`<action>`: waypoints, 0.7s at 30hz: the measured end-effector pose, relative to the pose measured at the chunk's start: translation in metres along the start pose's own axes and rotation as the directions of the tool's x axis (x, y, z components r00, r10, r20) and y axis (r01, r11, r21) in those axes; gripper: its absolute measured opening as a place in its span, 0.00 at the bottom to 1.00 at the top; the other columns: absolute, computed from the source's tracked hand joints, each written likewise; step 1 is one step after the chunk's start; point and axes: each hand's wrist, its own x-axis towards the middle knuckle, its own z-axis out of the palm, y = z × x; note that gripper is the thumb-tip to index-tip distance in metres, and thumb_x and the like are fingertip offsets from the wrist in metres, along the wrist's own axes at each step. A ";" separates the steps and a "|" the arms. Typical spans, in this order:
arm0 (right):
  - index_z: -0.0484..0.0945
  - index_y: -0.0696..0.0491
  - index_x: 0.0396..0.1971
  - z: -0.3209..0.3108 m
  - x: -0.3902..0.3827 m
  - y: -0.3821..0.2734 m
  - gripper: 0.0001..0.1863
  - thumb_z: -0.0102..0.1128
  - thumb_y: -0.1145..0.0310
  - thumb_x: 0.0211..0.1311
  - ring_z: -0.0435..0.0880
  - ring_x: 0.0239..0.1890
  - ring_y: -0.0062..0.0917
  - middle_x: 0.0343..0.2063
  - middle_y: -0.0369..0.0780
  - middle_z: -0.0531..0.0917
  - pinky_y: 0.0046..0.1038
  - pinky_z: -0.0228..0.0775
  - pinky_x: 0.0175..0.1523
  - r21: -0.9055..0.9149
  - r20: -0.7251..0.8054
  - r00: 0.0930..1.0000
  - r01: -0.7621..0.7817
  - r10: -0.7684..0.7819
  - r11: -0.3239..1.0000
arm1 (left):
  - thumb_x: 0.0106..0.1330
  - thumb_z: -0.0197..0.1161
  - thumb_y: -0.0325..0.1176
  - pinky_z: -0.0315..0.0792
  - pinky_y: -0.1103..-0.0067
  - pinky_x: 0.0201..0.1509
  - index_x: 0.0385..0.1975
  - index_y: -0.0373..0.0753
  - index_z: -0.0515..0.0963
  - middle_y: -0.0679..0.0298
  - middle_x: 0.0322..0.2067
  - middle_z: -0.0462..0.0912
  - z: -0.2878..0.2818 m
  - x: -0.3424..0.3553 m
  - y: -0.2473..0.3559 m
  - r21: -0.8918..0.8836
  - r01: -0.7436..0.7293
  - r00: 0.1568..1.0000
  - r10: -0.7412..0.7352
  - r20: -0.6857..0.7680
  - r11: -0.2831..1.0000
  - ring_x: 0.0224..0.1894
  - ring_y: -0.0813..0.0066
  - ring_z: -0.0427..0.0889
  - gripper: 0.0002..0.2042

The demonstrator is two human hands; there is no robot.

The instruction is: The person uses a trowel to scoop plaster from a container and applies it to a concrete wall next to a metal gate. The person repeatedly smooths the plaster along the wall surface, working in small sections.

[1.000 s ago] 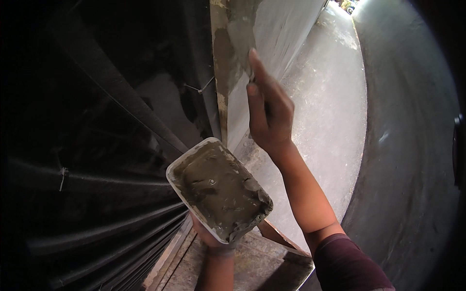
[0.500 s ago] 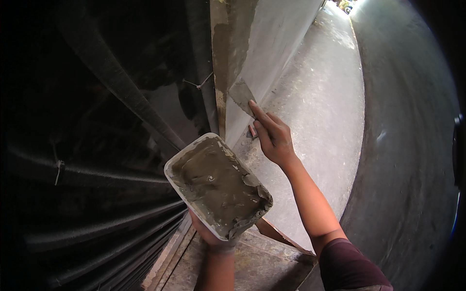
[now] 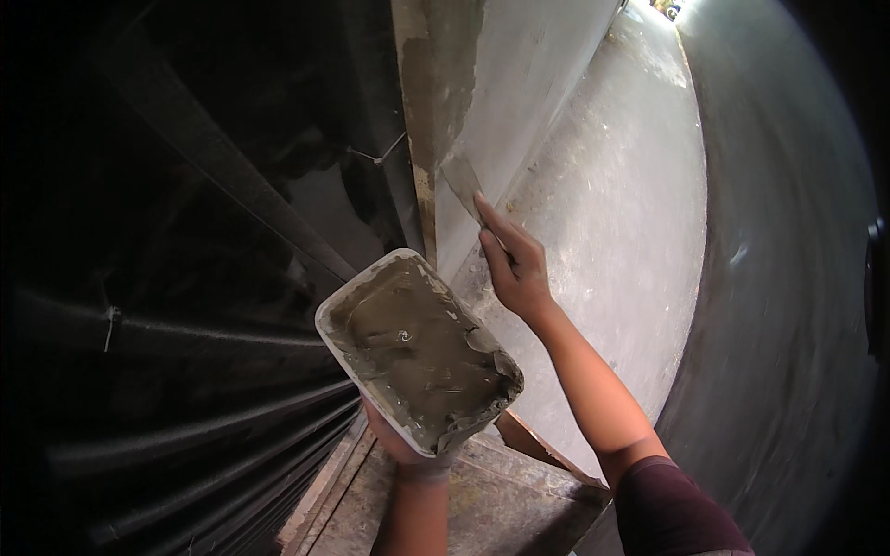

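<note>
A white rectangular tub (image 3: 326, 324) filled with wet grey-brown paste (image 3: 399, 343) rests on my left hand (image 3: 394, 435), which is closed about its underside; most of those fingers are hidden by the tub. My right hand (image 3: 515, 264) grips a putty knife (image 3: 461, 185) with the index finger stretched along its flat blade. The blade lies against the pale wall face (image 3: 519, 83), close to a darker, damp-looking brown strip (image 3: 445, 56) along the edge. Its handle is mostly hidden in my palm.
Dark sheeting (image 3: 185, 371) with folds and thin ties hangs on the left. Below the tub is a worn board platform (image 3: 491, 500). A dusty grey floor (image 3: 612, 232) stretches to the right, bordered by a dark curved surface (image 3: 779, 232).
My right hand has moved slightly left and down, and the putty knife's blade is turned more edge-on. The tub stays nearly where it was in my left hand.
</note>
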 end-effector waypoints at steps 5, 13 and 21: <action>0.73 0.55 0.78 -0.029 0.010 -0.022 0.28 0.56 0.77 0.81 0.86 0.44 0.29 0.46 0.45 0.88 0.29 0.77 0.55 -0.058 -0.109 0.990 0.086 -0.092 0.995 | 0.86 0.52 0.48 0.82 0.62 0.68 0.79 0.34 0.60 0.48 0.71 0.73 0.023 0.009 0.007 -0.082 0.039 0.999 -0.040 -0.017 0.996 0.68 0.58 0.80 0.31; 0.73 0.54 0.79 -0.022 0.069 -0.097 0.29 0.56 0.77 0.80 0.77 0.35 0.22 0.35 0.39 0.81 0.25 0.71 0.44 -0.087 -0.221 0.931 0.277 -0.289 0.957 | 0.88 0.48 0.44 0.84 0.61 0.66 0.77 0.35 0.62 0.49 0.68 0.76 0.050 0.021 0.029 -0.202 0.023 1.000 -0.023 0.003 0.979 0.66 0.58 0.83 0.26; 0.77 0.50 0.76 -0.037 0.052 -0.091 0.27 0.59 0.76 0.80 0.81 0.35 0.26 0.34 0.41 0.83 0.30 0.75 0.46 -0.172 -0.043 0.992 0.110 -0.119 0.979 | 0.77 0.67 0.32 0.84 0.61 0.67 0.78 0.35 0.62 0.50 0.68 0.76 0.042 0.017 0.016 -0.090 -0.086 0.996 0.088 0.018 0.992 0.66 0.59 0.82 0.33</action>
